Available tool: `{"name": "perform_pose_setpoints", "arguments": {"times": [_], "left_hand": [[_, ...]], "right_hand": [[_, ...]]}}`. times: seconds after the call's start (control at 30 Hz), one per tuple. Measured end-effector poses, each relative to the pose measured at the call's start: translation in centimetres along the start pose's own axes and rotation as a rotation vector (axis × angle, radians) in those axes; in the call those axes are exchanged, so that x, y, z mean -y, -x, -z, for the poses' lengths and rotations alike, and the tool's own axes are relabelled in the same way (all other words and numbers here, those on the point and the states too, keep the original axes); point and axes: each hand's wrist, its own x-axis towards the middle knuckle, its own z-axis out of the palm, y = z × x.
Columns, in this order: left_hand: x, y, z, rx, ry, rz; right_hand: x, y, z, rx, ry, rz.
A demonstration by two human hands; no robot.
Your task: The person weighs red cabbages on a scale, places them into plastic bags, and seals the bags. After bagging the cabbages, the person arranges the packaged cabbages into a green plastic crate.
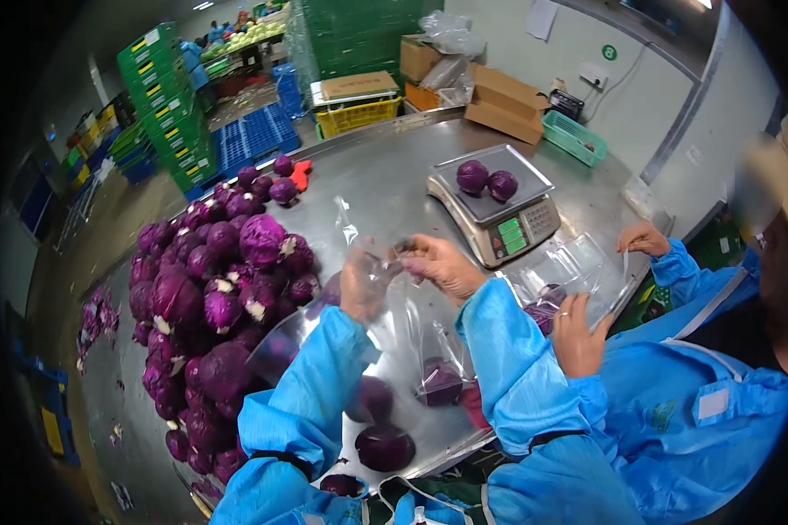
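In the middle of the head view, my right hand (pixel 442 265) pinches the gathered top of a clear plastic bag (pixel 416 319). A red cabbage (pixel 439 382) sits in the lower part of this bag, low over the table. My left hand (pixel 363 282) is closed on the plastic close beside my right fingers; clear film partly covers it. More clear film spreads below my left wrist. Near my body, two loose red cabbages (pixel 385 447) lie on the metal table. To my left rises a large heap of red cabbages (pixel 223 262) with pale cut stems.
A digital scale (pixel 521 229) carries two red cabbages (pixel 473 177). At the right, a co-worker's hands (pixel 578 337) handle another clear bag (pixel 578 267). Farther back are an open carton (pixel 508 105), a green basket (pixel 574 138) and stacked green crates (pixel 166 109).
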Motion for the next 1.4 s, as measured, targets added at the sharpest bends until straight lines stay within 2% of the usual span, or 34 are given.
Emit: {"name": "perform_pose_setpoints", "arguments": {"times": [0.03, 0.07, 0.1, 0.13, 0.2, 0.23, 0.27, 0.3, 0.33, 0.37, 0.4, 0.43, 0.47, 0.5, 0.53, 0.57, 0.6, 0.67, 0.73, 0.8, 0.87, 0.9, 0.93, 0.97, 1.0, 1.03, 1.13, 1.17, 1.2, 1.23, 1.27, 1.33, 1.37, 1.4], "left_hand": [[0.9, -1.6, 1.6, 0.113, -0.052, 0.002], [1.2, -2.2, 1.8, 0.222, -0.103, 0.005], [1.3, -3.3, 1.8, 0.101, -0.01, 0.233], [1.3, -3.2, 0.9, 0.103, -0.008, 0.242], [1.5, -3.6, -1.0, 0.192, -0.131, 0.638], [3.6, -5.7, 1.4, 0.382, -0.259, 0.579], [4.5, -6.8, 0.7, 0.386, -0.259, 0.585], [5.9, -7.9, -0.2, 0.345, -0.398, 0.389], [7.0, -9.1, -1.1, 0.298, -0.531, 0.191], [6.4, -9.5, -3.1, 0.365, -0.305, 0.162], [6.2, -10.5, -4.3, 0.362, -0.301, 0.166], [6.2, -11.5, -5.1, 0.333, -0.139, 0.258], [6.5, -12.9, -5.6, 0.303, 0.023, 0.349], [7.1, -14.4, -5.7, 0.297, 0.025, 0.357], [7.8, -15.8, -5.6, 0.334, -0.08, 0.257], [8.5, -17.1, -5.7, 0.369, -0.185, 0.158], [9.1, -18.8, -6.0, 0.362, -0.186, 0.171], [10.4, -22.1, -7.4, 0.099, -0.402, 0.119], [12.9, -25.4, -9.1, 0.054, -0.493, 0.066], [15.1, -28.6, -9.3, 0.009, -0.58, 0.007], [17.8, -31.9, -8.2, -0.057, -0.937, -0.298], [18.8, -33.7, -7.1, -0.136, -1.174, -0.429], [19.0, -34.2, -6.8, -0.137, -1.173, -0.425], [19.3, -34.4, -6.2, -0.185, -1.329, -0.486], [19.4, -34.6, -5.5, -0.231, -1.49, -0.545], [19.4, -35.3, -5.4, -0.147, -1.211, -0.262], [20.5, -37.1, -3.9, -0.193, -1.044, -0.215], [20.3, -37.4, -3.4, -0.137, -0.973, -0.106], [19.9, -36.9, -3.4, -0.134, -0.975, -0.112], [19.4, -35.6, -3.5, -0.108, -0.627, -0.021], [19.2, -34.7, -3.1, -0.086, -0.281, 0.076], [19.6, -34.2, -1.5, -0.087, -0.205, 0.036], [18.7, -32.1, -2.5, -0.082, -0.002, 0.034], [17.9, -30.6, -3.1, -0.073, 0.199, 0.03]], "right_hand": [[0.3, -0.4, 0.6, 0.136, 0.041, -0.054], [0.6, -0.9, 1.8, 0.123, 0.043, -0.057], [0.8, -1.7, 3.6, -0.02, 0.092, -0.016], [0.9, -2.5, 5.4, -0.16, 0.142, 0.026], [-0.3, -3.9, 8.8, -0.2, 0.037, 0.116], [-0.2, -4.3, 9.8, -0.264, -0.077, 0.056], [-0.3, -4.8, 10.8, -0.326, -0.193, -0.005], [-0.7, -5.3, 11.6, -0.333, -0.194, -0.008], [-1.1, -5.8, 12.4, -0.378, -0.048, 0.025], [-1.6, -6.3, 13.2, -0.42, 0.099, 0.055], [-2.1, -6.9, 14.0, -0.457, 0.249, 0.087], [-4.6, -8.9, 15.4, -0.594, 0.372, 0.106], [-5.2, -10.0, 17.0, -0.595, 0.373, 0.099], [-5.6, -10.9, 19.0, -0.607, 0.375, 0.165], [-6.1, -11.5, 20.4, -0.62, 0.374, 0.227], [-2.1, -10.5, 19.0, -0.675, 0.488, -0.102], [-7.8, -12.5, 25.4, -0.648, 0.454, 0.226], [-6.4, -13.8, 28.3, -0.864, 0.902, 0.344], [-5.6, -14.3, 29.9, -1.016, 0.941, 0.329], [-9.1, -16.4, 35.7, -0.962, 0.82, 0.309], [-10.6, -17.5, 37.8, -0.901, 0.704, 0.291], [-11.8, -17.7, 38.0, -0.935, 0.859, 0.246], [-12.7, -17.9, 37.8, -0.964, 1.014, 0.196], [-12.2, -18.1, 37.1, -1.038, 1.014, 0.037], [-13.7, -18.8, 37.9, -1.033, 1.01, 0.025], [-15.9, -19.9, 39.2, -1.136, 0.812, 0.129], [-13.7, -18.6, 35.6, -1.22, 0.676, 0.09], [-13.3, -18.5, 34.6, -1.227, 0.35, 0.11], [-12.6, -18.3, 33.5, -1.213, 0.023, 0.132], [-11.5, -17.4, 31.8, -1.111, -0.229, 0.137], [-12.0, -17.0, 30.9, -1.118, -0.239, 0.128], [-12.4, -16.2, 29.4, -1.174, -0.346, 0.141], [-12.1, -16.2, 28.5, -1.168, -0.352, 0.149], [-11.6, -16.2, 27.6, -1.031, -0.605, 0.215]]}}
